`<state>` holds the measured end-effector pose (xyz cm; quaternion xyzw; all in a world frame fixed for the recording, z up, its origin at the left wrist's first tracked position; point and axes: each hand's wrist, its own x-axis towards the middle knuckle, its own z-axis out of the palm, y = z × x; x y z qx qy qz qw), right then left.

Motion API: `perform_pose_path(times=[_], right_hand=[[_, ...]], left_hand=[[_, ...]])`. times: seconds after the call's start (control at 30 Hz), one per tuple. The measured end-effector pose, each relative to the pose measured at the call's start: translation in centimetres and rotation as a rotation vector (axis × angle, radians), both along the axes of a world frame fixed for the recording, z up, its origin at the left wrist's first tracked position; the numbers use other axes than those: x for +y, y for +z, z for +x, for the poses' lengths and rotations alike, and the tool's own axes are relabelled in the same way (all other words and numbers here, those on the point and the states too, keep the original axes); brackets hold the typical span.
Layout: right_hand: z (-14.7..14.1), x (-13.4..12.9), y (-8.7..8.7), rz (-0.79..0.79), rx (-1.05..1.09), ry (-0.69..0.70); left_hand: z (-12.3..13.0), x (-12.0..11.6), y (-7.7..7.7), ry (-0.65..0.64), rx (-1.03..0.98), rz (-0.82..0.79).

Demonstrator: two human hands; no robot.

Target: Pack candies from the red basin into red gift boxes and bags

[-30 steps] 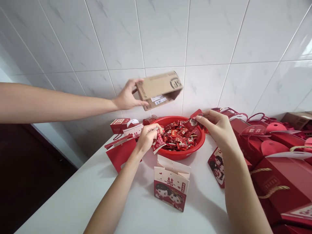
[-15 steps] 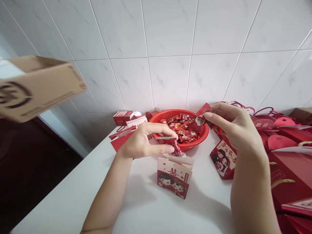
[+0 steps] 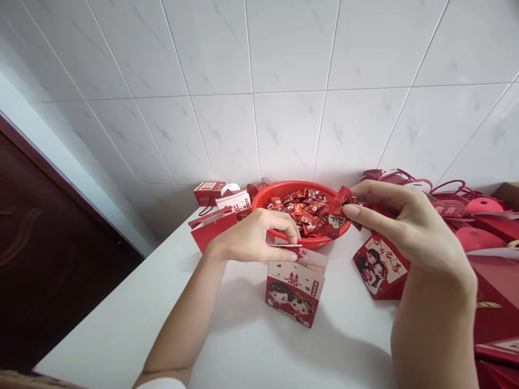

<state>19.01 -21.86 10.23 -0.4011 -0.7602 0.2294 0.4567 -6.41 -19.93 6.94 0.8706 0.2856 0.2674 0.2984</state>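
An upright red and cream paper box with two cartoon faces stands on the white table, its top open. My left hand is at that opening, thumb and fingers closed on a small red packet that is partly inside. To the right, my right hand pinches a red wrapped candy with dark lettering, held over the right rim of the basket. The red plastic basket behind the box holds many small red wrapped candies.
Folded red boxes stand at the back left. Another cartoon box sits right of the basket, beside a pile of red bags with cords. A tiled wall rises behind the white table.
My left hand has lowered its packet into the box's opening. My right hand still holds its candy, now turned a little. The cardboard carton at the upper left has gone from there.
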Motion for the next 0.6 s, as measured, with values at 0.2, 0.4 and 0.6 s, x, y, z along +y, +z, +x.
perform_pose_path(times=[0.2,0.4,0.6], right_hand=[[0.1,0.0,-0.1,0.012,-0.032,0.034],[0.1,0.1,-0.2,0.023,-0.052,0.051],[0.1,0.1,-0.2,0.027,-0.082,0.041]], left_hand=[[0.0,0.1,0.0,0.022,0.036,-0.046],[0.4,0.6,-0.5,0.067,0.058,-0.105],[0.8,1.2,-1.1,0.049,0.048,-0.155]])
